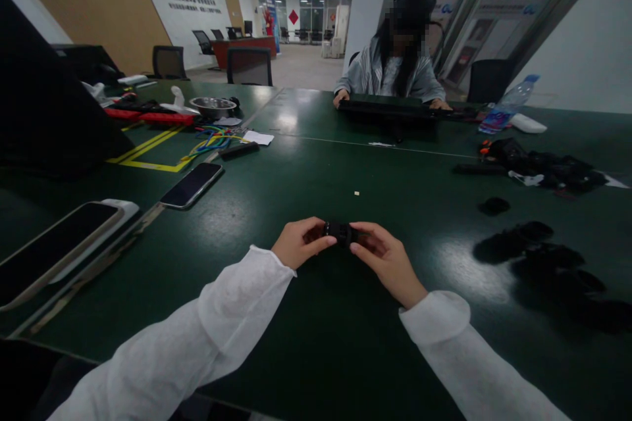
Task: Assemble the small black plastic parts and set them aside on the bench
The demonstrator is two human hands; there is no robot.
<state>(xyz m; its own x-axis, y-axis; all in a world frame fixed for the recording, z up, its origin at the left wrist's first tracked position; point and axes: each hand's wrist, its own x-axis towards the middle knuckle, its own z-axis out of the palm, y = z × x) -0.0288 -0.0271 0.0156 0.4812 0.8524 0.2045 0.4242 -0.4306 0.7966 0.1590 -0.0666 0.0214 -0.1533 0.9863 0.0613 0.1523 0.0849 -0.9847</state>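
Note:
Between both hands is a small black cylindrical part (340,233), held level just above the green table (316,335). My left hand (302,238) grips its left end between thumb and fingers. At its right end, my right hand (382,253) pinches it the same way. A ringed or ridged outline shows on the part, but its exact kind is too dark to make out. Further right lie several dark, rounded black pieces (553,256) and a small black disc-like piece (494,206). Beyond the hands sits a tiny pale scrap (356,193).
At left are a phone (192,185), a larger handheld device (59,247), coloured cables (212,141) and a metal bowl (213,106). Across the table a person holds a dark flat panel (388,110). A plastic bottle (511,105) and a black tangled pile (543,164) occupy the right.

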